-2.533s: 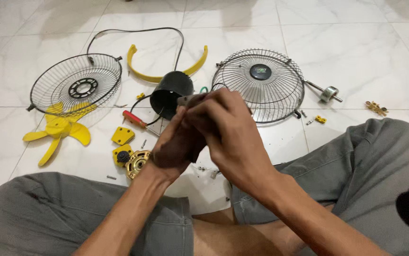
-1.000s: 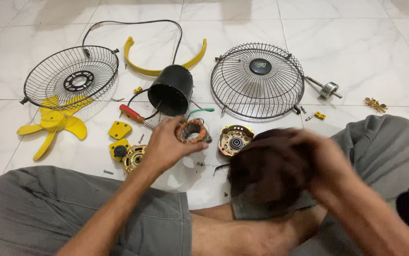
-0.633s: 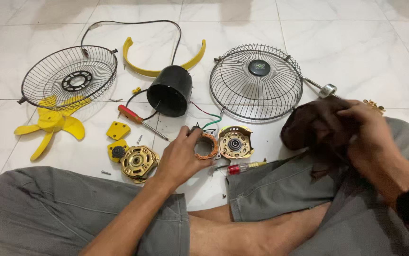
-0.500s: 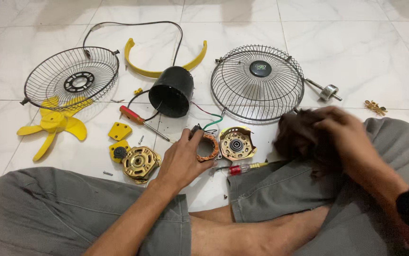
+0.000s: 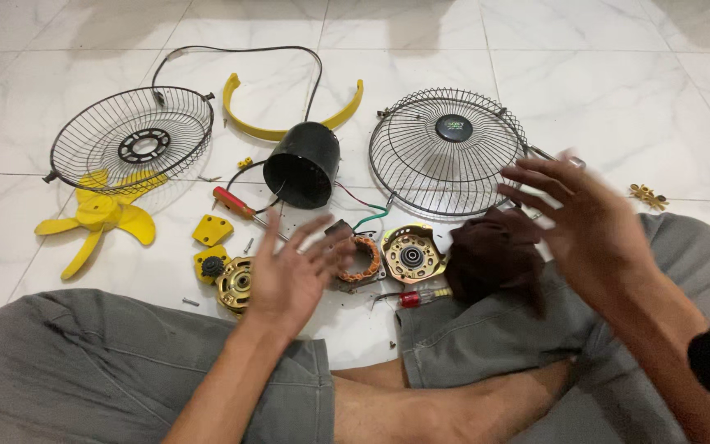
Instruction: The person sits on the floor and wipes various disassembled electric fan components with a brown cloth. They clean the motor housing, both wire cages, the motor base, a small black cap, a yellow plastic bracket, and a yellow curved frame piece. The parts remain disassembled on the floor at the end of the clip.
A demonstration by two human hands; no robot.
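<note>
Here the copper-wound stator (image 5: pixel 361 261) lay flat on the floor just beyond the left hand (image 5: pixel 289 275), both hands empty with fingers spread, the right hand (image 5: pixel 593 222) well apart.

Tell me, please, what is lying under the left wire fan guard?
Under the left wire fan guard, the yellow fan blade lies partly tucked; two lobes show through the wires, and the others stick out in front.

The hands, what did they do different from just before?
The left hand let go of the copper-wound stator, now lying on the floor; fingers spread open. The right hand dropped the dark brown cloth onto the knee and lifted away, open. Both wire guards, yellow blade and black housing stayed put.
</note>
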